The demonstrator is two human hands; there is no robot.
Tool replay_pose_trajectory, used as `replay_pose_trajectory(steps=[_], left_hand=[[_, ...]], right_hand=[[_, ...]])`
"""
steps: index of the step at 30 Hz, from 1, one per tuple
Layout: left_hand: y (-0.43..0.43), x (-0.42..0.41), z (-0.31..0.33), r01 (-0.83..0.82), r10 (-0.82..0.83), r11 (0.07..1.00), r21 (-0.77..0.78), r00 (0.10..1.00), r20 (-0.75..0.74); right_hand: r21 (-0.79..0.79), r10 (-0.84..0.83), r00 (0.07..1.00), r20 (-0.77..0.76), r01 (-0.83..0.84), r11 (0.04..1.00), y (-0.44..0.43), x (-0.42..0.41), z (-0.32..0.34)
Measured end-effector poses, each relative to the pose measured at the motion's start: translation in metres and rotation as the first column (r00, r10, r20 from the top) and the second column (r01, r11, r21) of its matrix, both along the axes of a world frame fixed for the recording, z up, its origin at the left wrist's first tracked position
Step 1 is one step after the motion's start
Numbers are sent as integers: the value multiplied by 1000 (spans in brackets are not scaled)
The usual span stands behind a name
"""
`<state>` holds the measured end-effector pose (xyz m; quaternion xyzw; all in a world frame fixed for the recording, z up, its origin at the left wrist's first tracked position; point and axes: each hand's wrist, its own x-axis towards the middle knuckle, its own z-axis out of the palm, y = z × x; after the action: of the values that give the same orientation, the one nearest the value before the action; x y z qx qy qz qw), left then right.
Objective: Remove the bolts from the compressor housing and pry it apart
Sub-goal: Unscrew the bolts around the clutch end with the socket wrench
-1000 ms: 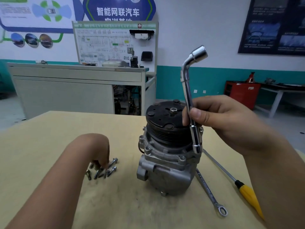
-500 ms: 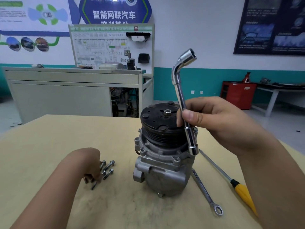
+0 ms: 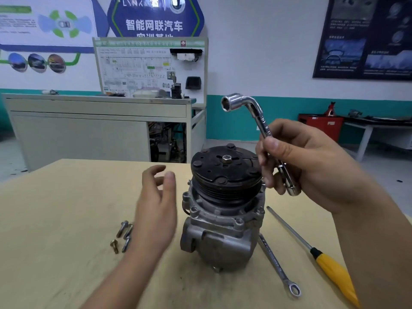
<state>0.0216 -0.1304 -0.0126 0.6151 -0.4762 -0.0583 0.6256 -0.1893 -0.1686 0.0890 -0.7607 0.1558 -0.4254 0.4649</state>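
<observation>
L hand (image 3: 156, 210) lifted off bolts (image 3: 127, 231), some hidden behind wrist.

There is one compressor (image 3: 223, 230). Left of it, four loose bolts (image 3: 122, 229) show; the left hand (image 3: 156, 210) may hide others. Right of it lie one combination wrench (image 3: 276, 262) and one screwdriver (image 3: 332, 273). Above its right side is one L-shaped socket wrench (image 3: 259, 121).

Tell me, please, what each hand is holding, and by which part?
The right hand grips the L-shaped socket wrench by its long shaft; the left hand holds nothing.
</observation>
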Motion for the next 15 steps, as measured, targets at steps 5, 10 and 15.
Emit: replay_pose_trajectory(steps=[5,10,15], left_hand=[[14,-54,-28,161,-148,970,-181,985,85],[9,-52,-40,154,-84,950,-273,964,250],[4,-50,-46,176,-84,930,-324,957,278]], right_hand=[[37,-142,987,-69,145,989,10,2,6],[140,-176,984,-17,176,974,30,0,5],[331,-175,983,51,148,932,53,-10,-10]])
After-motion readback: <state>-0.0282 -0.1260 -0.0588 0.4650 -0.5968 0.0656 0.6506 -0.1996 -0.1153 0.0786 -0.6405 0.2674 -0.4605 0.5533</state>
